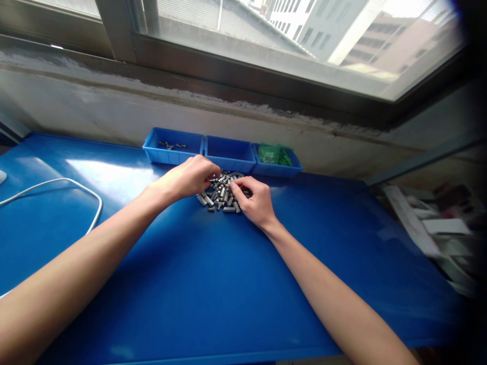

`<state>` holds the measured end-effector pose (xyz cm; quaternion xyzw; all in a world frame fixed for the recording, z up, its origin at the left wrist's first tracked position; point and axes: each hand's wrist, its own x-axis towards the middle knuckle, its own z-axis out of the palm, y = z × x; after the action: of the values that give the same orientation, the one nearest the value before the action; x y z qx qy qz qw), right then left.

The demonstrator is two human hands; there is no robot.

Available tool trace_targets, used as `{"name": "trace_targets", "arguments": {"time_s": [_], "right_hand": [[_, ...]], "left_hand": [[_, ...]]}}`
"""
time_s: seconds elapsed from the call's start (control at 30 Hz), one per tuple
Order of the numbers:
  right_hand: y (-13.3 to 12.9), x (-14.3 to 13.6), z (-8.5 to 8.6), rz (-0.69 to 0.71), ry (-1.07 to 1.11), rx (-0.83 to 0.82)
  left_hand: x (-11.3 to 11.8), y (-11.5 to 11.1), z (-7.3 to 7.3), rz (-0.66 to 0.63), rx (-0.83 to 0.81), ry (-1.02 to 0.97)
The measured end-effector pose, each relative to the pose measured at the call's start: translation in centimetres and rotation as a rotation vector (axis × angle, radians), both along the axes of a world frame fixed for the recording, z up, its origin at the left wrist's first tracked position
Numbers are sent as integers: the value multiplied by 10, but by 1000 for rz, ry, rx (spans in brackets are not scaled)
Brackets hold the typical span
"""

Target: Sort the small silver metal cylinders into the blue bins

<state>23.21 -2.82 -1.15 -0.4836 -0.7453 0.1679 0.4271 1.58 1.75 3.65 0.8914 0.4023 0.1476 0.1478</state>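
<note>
A heap of small metal parts (222,194) lies on the blue table, with hexagonal standoffs and short screws mixed together. My left hand (197,176) is over the heap's left side, its fingers pinched on what looks like a small dark screw (213,179). From the right, my right hand (255,202) reaches into the heap, thumb and forefinger closed together among the parts. Whatever those fingertips hold is too small to tell from the pieces around it.
Behind the heap stand three joined blue bins: the left bin (173,155) holds several screws, the middle bin (230,164) shows a bare floor, the right bin (279,171) holds green plastic packets (274,154). A white cable (99,205) curves across the table's left. The window wall (114,109) bounds the back.
</note>
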Motion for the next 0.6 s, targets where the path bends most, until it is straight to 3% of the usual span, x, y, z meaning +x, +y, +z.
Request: {"name": "trace_targets", "arguments": {"time_s": [0.17,0.4,0.6], "right_hand": [[0,-1,1,-1,-1,-2],[0,0,1,5,3,1],[0,1,0,-2,-10,-2]], "left_hand": [[-3,5,-1,-26,12,-171],[-10,0,11,-35,66,81],[-4,-2,6,-19,24,89]]}}
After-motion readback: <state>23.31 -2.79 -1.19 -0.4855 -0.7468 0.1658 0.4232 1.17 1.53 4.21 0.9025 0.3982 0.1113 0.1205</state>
